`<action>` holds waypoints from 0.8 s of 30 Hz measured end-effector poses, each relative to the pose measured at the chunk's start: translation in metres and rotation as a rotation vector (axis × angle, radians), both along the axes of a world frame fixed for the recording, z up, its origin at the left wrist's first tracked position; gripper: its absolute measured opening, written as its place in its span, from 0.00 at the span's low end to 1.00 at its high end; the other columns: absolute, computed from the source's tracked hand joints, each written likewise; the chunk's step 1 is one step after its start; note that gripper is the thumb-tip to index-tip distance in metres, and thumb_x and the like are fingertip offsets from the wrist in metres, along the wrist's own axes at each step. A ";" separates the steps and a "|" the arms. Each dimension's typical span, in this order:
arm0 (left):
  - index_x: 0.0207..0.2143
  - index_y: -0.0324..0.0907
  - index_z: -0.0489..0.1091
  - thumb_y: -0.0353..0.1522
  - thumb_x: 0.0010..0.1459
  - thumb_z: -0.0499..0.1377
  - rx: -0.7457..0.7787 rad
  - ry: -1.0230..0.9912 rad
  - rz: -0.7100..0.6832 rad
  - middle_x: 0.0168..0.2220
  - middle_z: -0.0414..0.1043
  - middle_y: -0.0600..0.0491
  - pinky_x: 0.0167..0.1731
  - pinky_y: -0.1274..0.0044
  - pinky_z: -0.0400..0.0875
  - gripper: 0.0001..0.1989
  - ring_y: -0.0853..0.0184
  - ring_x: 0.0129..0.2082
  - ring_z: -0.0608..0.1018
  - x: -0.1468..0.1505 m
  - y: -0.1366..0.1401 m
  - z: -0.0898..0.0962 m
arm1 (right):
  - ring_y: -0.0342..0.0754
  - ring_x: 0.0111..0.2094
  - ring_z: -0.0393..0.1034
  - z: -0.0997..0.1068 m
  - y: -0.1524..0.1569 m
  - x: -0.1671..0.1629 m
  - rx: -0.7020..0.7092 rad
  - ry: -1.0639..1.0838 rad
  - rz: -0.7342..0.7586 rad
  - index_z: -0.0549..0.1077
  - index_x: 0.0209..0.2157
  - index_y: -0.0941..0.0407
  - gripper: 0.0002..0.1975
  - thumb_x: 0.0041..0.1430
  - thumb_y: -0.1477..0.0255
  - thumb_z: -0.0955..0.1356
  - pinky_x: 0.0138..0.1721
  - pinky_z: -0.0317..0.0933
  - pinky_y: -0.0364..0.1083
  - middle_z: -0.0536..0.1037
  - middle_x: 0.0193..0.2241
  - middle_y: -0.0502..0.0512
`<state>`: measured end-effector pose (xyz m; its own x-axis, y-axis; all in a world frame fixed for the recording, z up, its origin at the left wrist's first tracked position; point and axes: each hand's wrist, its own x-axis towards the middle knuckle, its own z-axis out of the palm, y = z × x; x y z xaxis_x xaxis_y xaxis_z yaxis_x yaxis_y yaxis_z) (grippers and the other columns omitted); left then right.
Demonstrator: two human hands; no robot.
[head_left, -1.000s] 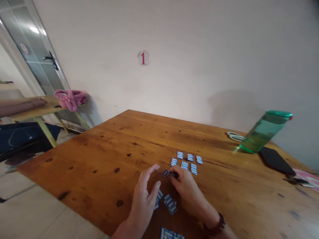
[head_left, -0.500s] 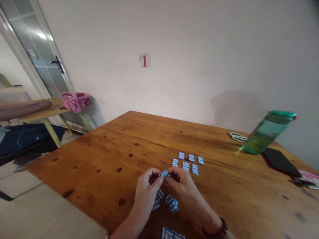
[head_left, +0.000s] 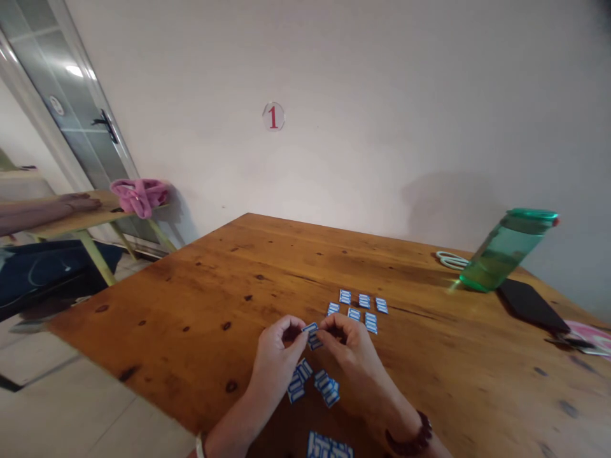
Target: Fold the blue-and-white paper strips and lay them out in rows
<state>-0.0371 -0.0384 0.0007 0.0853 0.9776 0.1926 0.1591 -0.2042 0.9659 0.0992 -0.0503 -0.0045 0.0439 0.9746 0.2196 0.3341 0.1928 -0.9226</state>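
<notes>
Both of my hands pinch one small blue-and-white striped card (head_left: 312, 337) above the wooden table. My left hand (head_left: 277, 356) has its thumb and forefinger on the card's left edge. On the right edge are the fingertips of my right hand (head_left: 353, 350). Beyond the hands, several matching cards (head_left: 364, 300) lie in two loose rows. Between my forearms are two small overlapping heaps, a left heap (head_left: 296, 385) partly behind my left hand and a right heap (head_left: 327, 388). A larger group of cards (head_left: 329, 446) is cut off by the bottom of the view.
A green bottle (head_left: 508, 251) stands on the table (head_left: 224, 267) at the right, with a white cable (head_left: 451, 259) behind it and a dark flat case (head_left: 532, 305) beside it. At far left, another person's arms (head_left: 42, 213) rest on a second table near a pink cloth (head_left: 139, 196).
The card between my fingers has tilted to show more of its striped face, and my fingertips have spread slightly apart along it. The whole view has shifted a little.
</notes>
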 end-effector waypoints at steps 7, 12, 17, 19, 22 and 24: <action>0.20 0.41 0.68 0.31 0.44 0.55 0.088 0.084 0.002 0.21 0.70 0.55 0.28 0.78 0.67 0.04 0.68 0.24 0.72 0.002 0.004 0.005 | 0.40 0.20 0.58 0.003 -0.001 0.001 0.112 -0.140 -0.049 0.68 0.22 0.57 0.07 0.50 0.71 0.64 0.21 0.51 0.39 0.68 0.18 0.48; 0.21 0.40 0.67 0.29 0.45 0.54 0.148 0.137 -0.050 0.21 0.69 0.55 0.28 0.79 0.66 0.04 0.69 0.24 0.71 0.011 0.012 0.008 | 0.41 0.20 0.57 0.004 -0.001 0.005 0.168 -0.151 -0.118 0.65 0.21 0.56 0.07 0.50 0.72 0.62 0.22 0.50 0.40 0.65 0.18 0.47; 0.24 0.40 0.68 0.28 0.46 0.54 0.119 0.203 -0.226 0.23 0.70 0.54 0.28 0.79 0.65 0.04 0.68 0.25 0.71 0.021 0.025 0.014 | 0.41 0.19 0.56 0.003 0.005 0.015 0.103 -0.018 -0.161 0.65 0.19 0.56 0.07 0.47 0.70 0.63 0.20 0.50 0.40 0.64 0.16 0.46; 0.26 0.39 0.69 0.28 0.46 0.55 0.113 0.205 -0.267 0.26 0.72 0.52 0.29 0.78 0.66 0.04 0.67 0.27 0.73 0.024 0.032 0.018 | 0.41 0.19 0.57 0.008 0.007 0.024 0.074 0.063 -0.203 0.66 0.18 0.56 0.07 0.44 0.69 0.65 0.21 0.51 0.40 0.65 0.15 0.46; 0.27 0.38 0.70 0.28 0.47 0.55 0.130 0.235 -0.253 0.27 0.73 0.51 0.31 0.78 0.66 0.05 0.67 0.29 0.74 0.026 0.047 0.022 | 0.39 0.17 0.55 0.020 0.008 0.046 -0.024 0.217 -0.302 0.67 0.17 0.57 0.09 0.39 0.66 0.67 0.19 0.49 0.40 0.64 0.14 0.46; 0.27 0.39 0.70 0.28 0.47 0.55 0.154 0.290 -0.230 0.27 0.74 0.50 0.31 0.77 0.66 0.05 0.66 0.29 0.74 0.024 0.058 0.021 | 0.37 0.15 0.49 0.026 0.006 0.066 -0.144 0.279 -0.389 0.67 0.16 0.57 0.10 0.36 0.65 0.68 0.16 0.43 0.39 0.59 0.12 0.43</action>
